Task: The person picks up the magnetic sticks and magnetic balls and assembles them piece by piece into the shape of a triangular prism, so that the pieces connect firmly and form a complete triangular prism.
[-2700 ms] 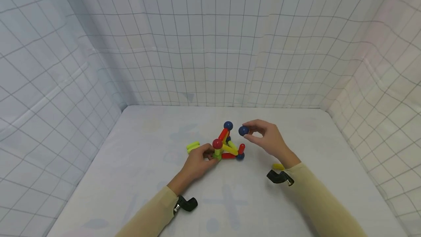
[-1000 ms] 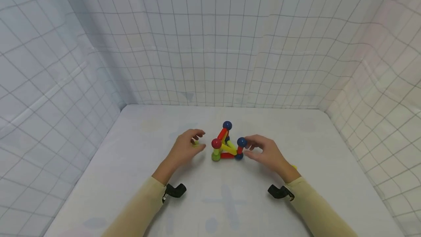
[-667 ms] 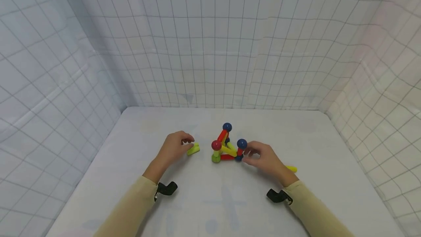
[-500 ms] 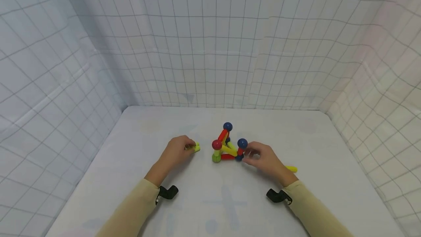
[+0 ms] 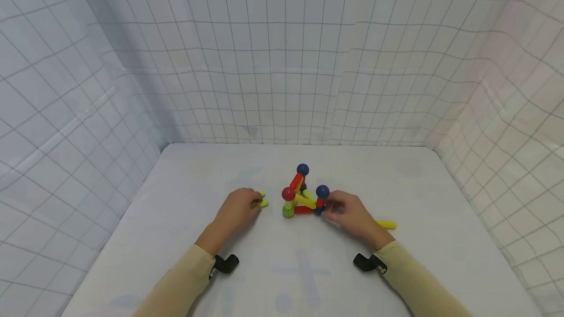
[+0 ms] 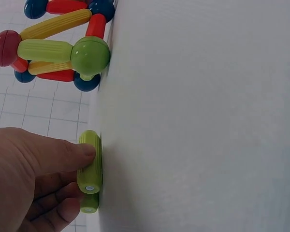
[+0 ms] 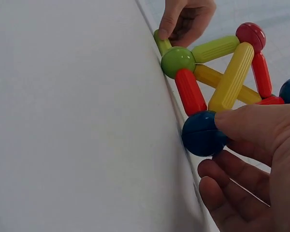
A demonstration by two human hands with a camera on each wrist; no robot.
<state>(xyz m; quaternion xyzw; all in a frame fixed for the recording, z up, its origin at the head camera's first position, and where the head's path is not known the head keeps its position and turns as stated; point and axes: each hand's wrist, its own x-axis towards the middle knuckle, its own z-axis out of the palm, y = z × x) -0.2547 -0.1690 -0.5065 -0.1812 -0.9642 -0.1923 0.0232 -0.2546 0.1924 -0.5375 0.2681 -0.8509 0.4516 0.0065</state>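
A frame of magnetic rods and balls [image 5: 305,201] stands on the table in red, yellow, lime green and blue. On its top corners sit a red ball [image 5: 288,193] and two blue balls. My left hand [image 5: 238,208], left of the frame, pinches a lime-green magnetic rod [image 6: 90,164], thumb on its side. A second lime-green rod [image 6: 89,204] lies partly hidden behind that one. My right hand [image 5: 350,214] holds the frame's lower right blue ball [image 7: 203,135], thumb on the ball and fingers curled behind it.
A loose yellow rod [image 5: 386,224] lies on the white table [image 5: 282,263] beyond my right wrist. Light cloth walls [image 5: 273,53] with a dark grid enclose the back and both sides.
The right hand set a blue ball on the upright red rod, then dropped lower beside it. The left hand left the frame's green ball and moved left to the lime-green rods, taking one.
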